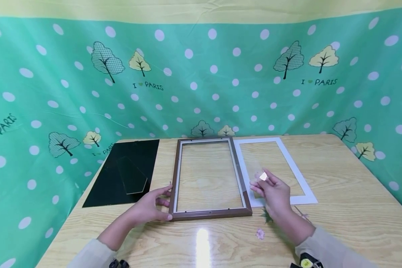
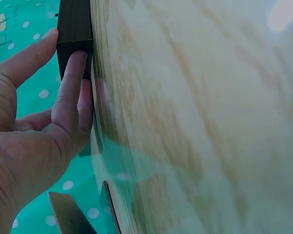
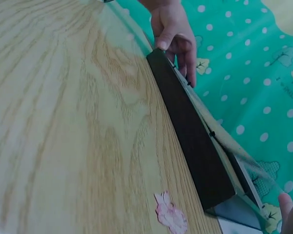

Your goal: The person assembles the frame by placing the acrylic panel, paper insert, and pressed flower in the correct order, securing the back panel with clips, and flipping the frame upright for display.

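A brown picture frame (image 1: 210,214) with a pale inner edge lies on the table, small dark tabs along its rim. My left hand (image 1: 151,206) grips its near left corner, thumb at the front side and fingers along the left side; the left wrist view shows the fingers against the dark frame corner (image 2: 74,34). My right hand (image 1: 277,191) pinches a clear sheet beside the frame's right side, where a bright glint (image 1: 263,176) shows at the fingertips. In the right wrist view the clear sheet (image 3: 261,170) slants over the frame (image 3: 190,136) toward the right fingertips (image 3: 284,202).
A black backing board (image 1: 104,186) with a folded stand lies left of the frame. A white mat (image 1: 303,200) lies right, partly beneath my right hand. A pink flower (image 1: 260,233) and a green leaf (image 1: 267,216) lie near my right forearm. Green dotted cloth (image 1: 201,93) hangs behind.
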Demonstrator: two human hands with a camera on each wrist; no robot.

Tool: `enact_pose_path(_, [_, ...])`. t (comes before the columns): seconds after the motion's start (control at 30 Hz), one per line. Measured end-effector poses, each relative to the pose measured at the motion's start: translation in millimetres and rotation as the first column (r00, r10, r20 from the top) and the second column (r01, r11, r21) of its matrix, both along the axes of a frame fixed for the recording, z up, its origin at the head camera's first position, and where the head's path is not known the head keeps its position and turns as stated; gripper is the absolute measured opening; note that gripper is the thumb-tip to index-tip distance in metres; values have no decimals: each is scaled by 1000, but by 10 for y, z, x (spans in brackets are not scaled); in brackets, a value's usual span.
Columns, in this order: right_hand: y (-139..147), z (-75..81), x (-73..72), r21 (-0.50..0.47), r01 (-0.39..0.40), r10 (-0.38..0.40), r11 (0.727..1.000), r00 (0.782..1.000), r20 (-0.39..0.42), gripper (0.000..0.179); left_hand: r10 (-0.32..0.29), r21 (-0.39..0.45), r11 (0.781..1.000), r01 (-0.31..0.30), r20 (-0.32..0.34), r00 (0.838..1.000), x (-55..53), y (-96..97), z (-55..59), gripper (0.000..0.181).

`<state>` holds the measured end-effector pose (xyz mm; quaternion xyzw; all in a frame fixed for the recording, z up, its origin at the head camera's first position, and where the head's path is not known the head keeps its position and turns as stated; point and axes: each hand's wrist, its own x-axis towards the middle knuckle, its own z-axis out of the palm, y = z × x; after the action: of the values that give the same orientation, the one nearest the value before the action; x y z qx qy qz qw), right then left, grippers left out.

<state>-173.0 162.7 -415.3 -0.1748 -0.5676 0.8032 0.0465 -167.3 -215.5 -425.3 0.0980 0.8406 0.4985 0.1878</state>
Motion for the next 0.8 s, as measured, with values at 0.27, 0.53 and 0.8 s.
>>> enact_pose_path(0.27, [-14,-19,23,91,-125,124,988,992,7,48,4,2,1000,-4,-2,1000,0,8,-13,97])
enact_pose_path(0.53, [141,30,-66,211,-399,383,893,917,114,51,4,-17,1000,-4,-14,1000,4,6,-2,97])
enact_pose_path(0.8, [303,90,-159,228,-623,597,748,782,176,54,7,-25,1000,-8,-12,1000,8,8,5,97])
